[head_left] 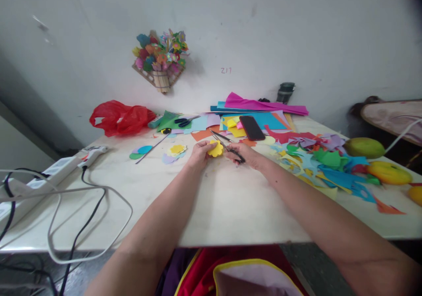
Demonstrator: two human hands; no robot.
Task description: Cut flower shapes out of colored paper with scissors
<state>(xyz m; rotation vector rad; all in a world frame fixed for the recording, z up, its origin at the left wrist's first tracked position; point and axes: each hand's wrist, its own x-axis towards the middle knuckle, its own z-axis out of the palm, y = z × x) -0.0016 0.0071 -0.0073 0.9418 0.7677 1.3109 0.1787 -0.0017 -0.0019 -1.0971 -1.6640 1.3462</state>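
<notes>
Pinched in my left hand (200,152) is a yellow paper flower (215,149) with a scalloped edge. My right hand (244,153) grips dark-handled scissors (227,146), whose blades point up and left at the flower's right side. Left of my hands lies a small stack of cut flowers, a yellow paper flower (177,149) on top of pale and lilac ones. Farther left are a blue paper circle (145,149) and a green one (134,156) beside a thin strip. Tiny yellow scraps dot the table below my hands.
A phone (252,128) rests on coloured paper sheets (267,120) at the back. Paper scraps (329,160) and yellow-green fruits (389,172) cover the right side. A red plastic bag (121,117), second scissors (186,121), a power strip (59,173) and loose cables (95,208) occupy the left.
</notes>
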